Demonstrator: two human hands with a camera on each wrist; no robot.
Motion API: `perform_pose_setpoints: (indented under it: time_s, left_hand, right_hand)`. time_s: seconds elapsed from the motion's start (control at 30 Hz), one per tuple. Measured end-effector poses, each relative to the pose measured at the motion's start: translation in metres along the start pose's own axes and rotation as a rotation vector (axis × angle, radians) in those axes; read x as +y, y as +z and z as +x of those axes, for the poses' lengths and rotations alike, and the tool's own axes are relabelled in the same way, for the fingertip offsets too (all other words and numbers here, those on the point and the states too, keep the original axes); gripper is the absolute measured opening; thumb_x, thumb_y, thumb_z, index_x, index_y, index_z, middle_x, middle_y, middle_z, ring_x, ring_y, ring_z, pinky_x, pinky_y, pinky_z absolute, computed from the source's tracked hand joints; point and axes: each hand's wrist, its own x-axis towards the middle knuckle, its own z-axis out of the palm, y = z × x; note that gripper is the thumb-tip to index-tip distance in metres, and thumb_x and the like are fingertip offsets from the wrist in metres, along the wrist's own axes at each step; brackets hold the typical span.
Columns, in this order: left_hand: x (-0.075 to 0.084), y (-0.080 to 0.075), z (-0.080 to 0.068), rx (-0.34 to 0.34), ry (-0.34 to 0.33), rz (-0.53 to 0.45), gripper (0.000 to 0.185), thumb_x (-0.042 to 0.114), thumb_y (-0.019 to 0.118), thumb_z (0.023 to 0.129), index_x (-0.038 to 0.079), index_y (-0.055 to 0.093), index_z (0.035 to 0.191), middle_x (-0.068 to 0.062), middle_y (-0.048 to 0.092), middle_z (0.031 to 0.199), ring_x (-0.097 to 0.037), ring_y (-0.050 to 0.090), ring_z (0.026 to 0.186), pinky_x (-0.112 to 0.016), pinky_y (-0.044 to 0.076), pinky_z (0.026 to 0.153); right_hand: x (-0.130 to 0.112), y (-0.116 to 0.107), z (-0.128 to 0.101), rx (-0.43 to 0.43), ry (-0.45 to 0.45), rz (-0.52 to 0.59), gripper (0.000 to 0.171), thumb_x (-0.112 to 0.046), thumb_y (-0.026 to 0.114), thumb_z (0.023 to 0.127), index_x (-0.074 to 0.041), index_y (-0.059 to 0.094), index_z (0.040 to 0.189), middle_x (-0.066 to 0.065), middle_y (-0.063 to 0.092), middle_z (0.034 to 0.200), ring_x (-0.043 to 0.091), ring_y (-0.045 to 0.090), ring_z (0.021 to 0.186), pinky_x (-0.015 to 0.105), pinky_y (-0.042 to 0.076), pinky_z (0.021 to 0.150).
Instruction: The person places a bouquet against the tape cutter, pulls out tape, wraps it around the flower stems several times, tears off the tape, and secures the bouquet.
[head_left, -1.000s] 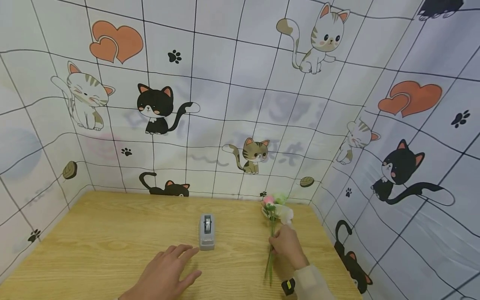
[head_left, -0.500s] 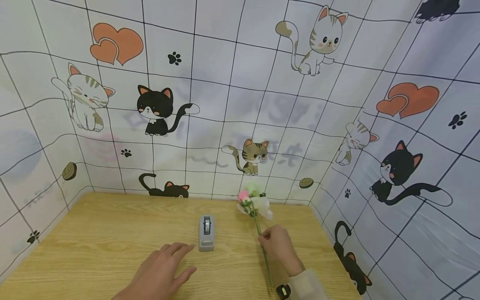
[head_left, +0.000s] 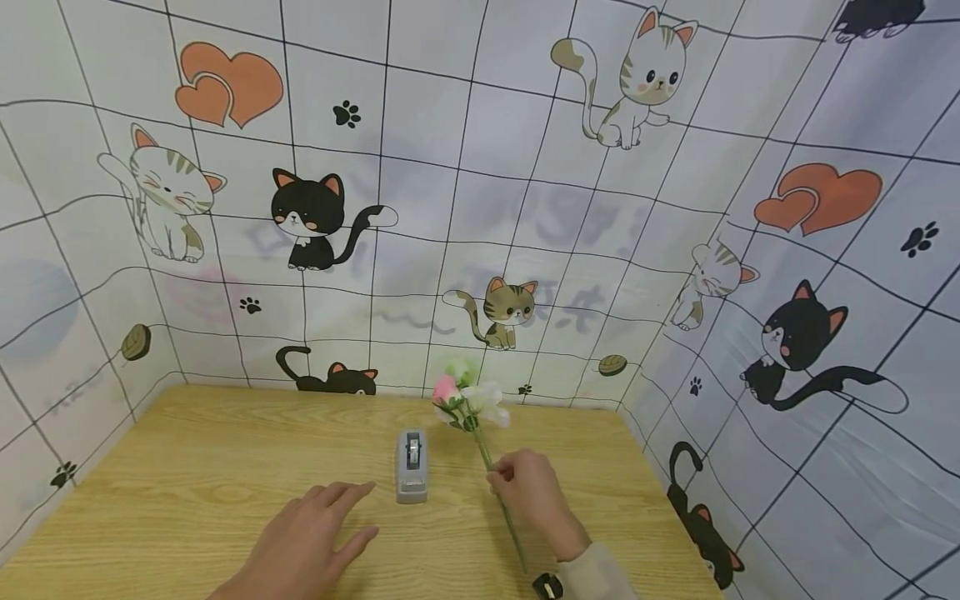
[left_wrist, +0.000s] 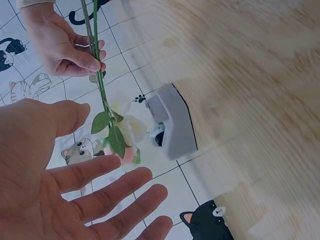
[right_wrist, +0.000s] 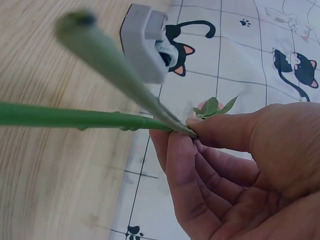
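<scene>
A small bunch of artificial flowers (head_left: 480, 408), with pink, white and pale green heads on long green stems, leans to the left above the table. My right hand (head_left: 531, 498) pinches the stems about midway between thumb and fingers. In the right wrist view two stem ends (right_wrist: 90, 119) stick out from the pinch toward the camera. My left hand (head_left: 303, 542) hovers at the front left, palm down, fingers spread, holding nothing. Between the hands and farther back stands a grey tape dispenser (head_left: 412, 468), touched by neither; its roll (left_wrist: 159, 136) shows in the left wrist view.
The wood-grain table (head_left: 225, 450) reaches back to a white cloth (head_left: 420, 208) printed with cats, hearts and grid lines, which hangs behind and along both sides. A black wrist strap piece (head_left: 548, 586) shows beside the right sleeve (head_left: 596, 575).
My right hand has carried the flowers leftward, and their heads now tilt left, close to the tape dispenser. My left hand has drifted slightly left and stays spread. The dispenser stays put.
</scene>
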Motion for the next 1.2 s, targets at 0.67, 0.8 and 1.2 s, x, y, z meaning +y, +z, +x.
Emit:
perform_pose_setpoints:
  time_s: [0.67, 0.8, 1.2]
  left_hand:
    - [-0.009, 0.003, -0.008, 0.073, 0.023, 0.025, 0.052, 0.053, 0.088, 0.103, 0.027, 0.079, 0.147, -0.001, 0.084, 0.131, -0.027, 0.081, 0.115, -0.053, 0.070, 0.094]
    - [-0.006, 0.002, -0.010, 0.109, 0.048, 0.026, 0.048, 0.052, 0.089, 0.103, 0.026, 0.080, 0.143, 0.001, 0.084, 0.128, -0.025, 0.082, 0.114, -0.050, 0.071, 0.094]
    - [0.004, 0.002, -0.010, 0.342, 0.207, 0.032, 0.042, 0.035, 0.100, 0.093, 0.028, 0.084, 0.132, 0.009, 0.080, 0.121, -0.011, 0.079, 0.107, -0.034, 0.069, 0.086]
  right_hand:
    - [-0.043, 0.030, 0.001, -0.059, -0.106, -0.027, 0.011, -0.012, 0.085, 0.108, -0.004, 0.091, 0.111, 0.003, 0.089, 0.096, 0.002, 0.077, 0.078, 0.020, 0.063, 0.069]
    - [-0.048, 0.036, 0.001, -0.084, -0.148, -0.073, 0.009, -0.013, 0.086, 0.108, -0.008, 0.092, 0.111, 0.001, 0.090, 0.098, 0.000, 0.076, 0.080, 0.019, 0.062, 0.071]
    - [-0.056, 0.054, 0.000, -0.158, -0.181, -0.140, 0.009, -0.018, 0.087, 0.108, -0.015, 0.094, 0.113, -0.008, 0.089, 0.097, -0.009, 0.070, 0.077, 0.014, 0.057, 0.069]
